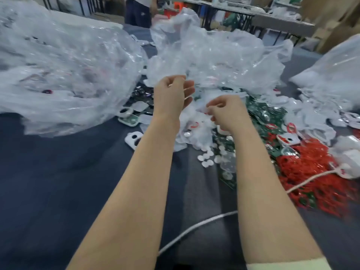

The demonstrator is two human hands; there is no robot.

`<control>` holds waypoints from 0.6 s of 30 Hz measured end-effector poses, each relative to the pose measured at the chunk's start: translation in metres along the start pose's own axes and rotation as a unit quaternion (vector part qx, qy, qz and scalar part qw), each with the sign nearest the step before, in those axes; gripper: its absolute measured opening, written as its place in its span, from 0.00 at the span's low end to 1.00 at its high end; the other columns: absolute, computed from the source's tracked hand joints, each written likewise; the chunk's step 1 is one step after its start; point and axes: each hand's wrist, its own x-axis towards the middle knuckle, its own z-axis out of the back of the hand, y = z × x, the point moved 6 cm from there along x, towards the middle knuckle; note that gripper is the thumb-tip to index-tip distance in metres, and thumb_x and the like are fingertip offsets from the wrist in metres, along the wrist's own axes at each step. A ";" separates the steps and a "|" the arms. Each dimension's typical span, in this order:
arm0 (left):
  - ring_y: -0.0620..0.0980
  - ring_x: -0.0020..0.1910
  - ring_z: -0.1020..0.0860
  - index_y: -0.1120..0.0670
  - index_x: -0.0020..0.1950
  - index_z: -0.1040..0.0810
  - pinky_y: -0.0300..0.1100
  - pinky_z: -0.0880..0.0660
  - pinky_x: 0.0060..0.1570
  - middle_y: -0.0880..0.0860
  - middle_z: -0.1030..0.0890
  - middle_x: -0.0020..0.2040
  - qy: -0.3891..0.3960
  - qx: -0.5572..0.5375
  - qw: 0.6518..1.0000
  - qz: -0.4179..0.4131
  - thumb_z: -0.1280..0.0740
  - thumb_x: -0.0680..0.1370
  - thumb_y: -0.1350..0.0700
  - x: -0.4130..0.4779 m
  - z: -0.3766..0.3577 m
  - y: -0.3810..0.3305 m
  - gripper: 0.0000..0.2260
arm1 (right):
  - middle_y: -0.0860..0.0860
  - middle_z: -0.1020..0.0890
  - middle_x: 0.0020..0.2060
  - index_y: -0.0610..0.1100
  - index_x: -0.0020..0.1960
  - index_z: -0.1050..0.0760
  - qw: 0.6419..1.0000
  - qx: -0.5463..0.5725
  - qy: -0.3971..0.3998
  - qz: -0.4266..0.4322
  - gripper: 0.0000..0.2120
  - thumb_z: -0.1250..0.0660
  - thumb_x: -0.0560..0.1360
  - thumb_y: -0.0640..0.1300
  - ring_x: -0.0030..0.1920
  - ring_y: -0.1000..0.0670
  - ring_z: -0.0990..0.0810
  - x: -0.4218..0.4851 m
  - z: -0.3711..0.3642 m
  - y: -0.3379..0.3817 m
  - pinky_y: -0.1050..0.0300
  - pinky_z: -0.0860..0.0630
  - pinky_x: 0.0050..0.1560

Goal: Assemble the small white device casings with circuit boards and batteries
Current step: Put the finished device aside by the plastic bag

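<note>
Hands over the mid-worktop heap: left hand [171, 94] seems to pinch the clear plastic bag [214, 59] rim, prob. to hold it aside. Right hand [227, 113] pinches a small white piece [203, 110], too blurred to ID. White casing [133, 138] lies just left, green circuit boards [272, 121] toward the right edge. No legible writing.

The left grip [171, 96] pinches the lower edge of the crumpled clear bag [214, 55] on the dark counter [58, 172]. Just below the bag, the right grip [228, 112] pinches a blurred small white piece [203, 110]. Green circuit boards [272, 117] lie below-right of the bag, and a white casing [133, 139] lies below-left.
</note>
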 end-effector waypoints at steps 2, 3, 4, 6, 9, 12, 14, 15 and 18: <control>0.45 0.38 0.21 0.54 0.46 0.26 0.36 0.23 0.38 0.51 0.19 0.42 0.018 0.016 1.000 0.019 0.41 0.81 0.61 -0.001 -0.013 0.018 0.07 | 0.45 0.17 0.46 0.45 0.45 0.20 1.000 -0.023 -0.010 -0.001 0.06 0.36 0.74 0.38 0.48 0.45 0.19 -0.005 0.003 -0.017 0.54 0.24 0.50; 0.45 0.39 0.21 0.55 0.46 0.26 0.36 0.23 0.39 0.52 0.19 0.43 0.023 0.023 0.999 0.027 0.41 0.81 0.61 -0.002 -0.016 0.025 0.06 | 0.46 0.17 0.49 0.44 0.49 0.19 0.999 -0.040 -0.013 0.001 0.08 0.37 0.74 0.38 0.50 0.47 0.19 -0.007 0.005 -0.022 0.57 0.26 0.51; 0.45 0.40 0.20 0.55 0.46 0.26 0.36 0.23 0.39 0.52 0.19 0.44 0.023 0.026 0.999 0.032 0.41 0.81 0.61 -0.001 -0.019 0.030 0.06 | 0.47 0.17 0.53 0.44 0.53 0.19 0.998 -0.059 -0.011 0.006 0.11 0.37 0.75 0.37 0.53 0.48 0.20 -0.007 0.005 -0.025 0.59 0.28 0.51; 0.46 0.41 0.20 0.55 0.46 0.26 0.37 0.22 0.40 0.52 0.20 0.44 0.015 0.025 0.999 0.038 0.41 0.81 0.61 0.001 -0.020 0.037 0.06 | 0.48 0.19 0.58 0.45 0.60 0.21 0.996 -0.086 0.004 0.017 0.15 0.38 0.76 0.37 0.58 0.48 0.22 -0.006 0.003 -0.026 0.60 0.30 0.54; 0.47 0.39 0.21 0.56 0.45 0.27 0.37 0.22 0.38 0.53 0.21 0.42 -0.004 0.012 0.999 0.033 0.41 0.81 0.63 0.006 -0.012 0.039 0.07 | 0.47 0.22 0.62 0.46 0.65 0.25 0.989 -0.128 0.045 0.053 0.18 0.38 0.76 0.37 0.61 0.46 0.24 -0.007 -0.008 -0.019 0.53 0.27 0.62; 0.47 0.38 0.21 0.59 0.47 0.27 0.37 0.21 0.38 0.54 0.22 0.41 -0.033 0.016 0.999 0.016 0.42 0.81 0.65 0.013 0.002 0.037 0.06 | 0.46 0.24 0.64 0.49 0.69 0.29 0.974 -0.187 0.086 0.090 0.19 0.38 0.78 0.43 0.63 0.43 0.26 -0.009 -0.022 -0.011 0.49 0.27 0.62; 0.47 0.38 0.21 0.60 0.50 0.28 0.37 0.21 0.39 0.55 0.22 0.42 -0.045 0.015 0.999 0.007 0.43 0.81 0.65 0.015 0.008 0.035 0.05 | 0.47 0.24 0.64 0.51 0.67 0.27 0.969 -0.195 0.109 0.104 0.18 0.36 0.77 0.45 0.62 0.43 0.26 -0.011 -0.030 -0.005 0.48 0.27 0.62; 0.47 0.38 0.21 0.60 0.50 0.28 0.37 0.21 0.39 0.55 0.22 0.42 -0.047 0.009 0.999 0.007 0.43 0.81 0.65 0.014 0.009 0.034 0.05 | 0.48 0.23 0.63 0.51 0.64 0.25 0.969 -0.185 0.119 0.111 0.16 0.35 0.77 0.45 0.61 0.44 0.25 -0.013 -0.033 -0.002 0.48 0.27 0.62; 0.46 0.37 0.21 0.58 0.47 0.27 0.36 0.21 0.38 0.54 0.22 0.42 -0.064 -0.008 0.998 -0.004 0.43 0.81 0.65 0.013 0.017 0.030 0.07 | 0.48 0.20 0.57 0.48 0.54 0.20 0.981 -0.130 0.107 0.098 0.11 0.36 0.75 0.40 0.50 0.48 0.21 -0.017 -0.029 -0.001 0.54 0.24 0.52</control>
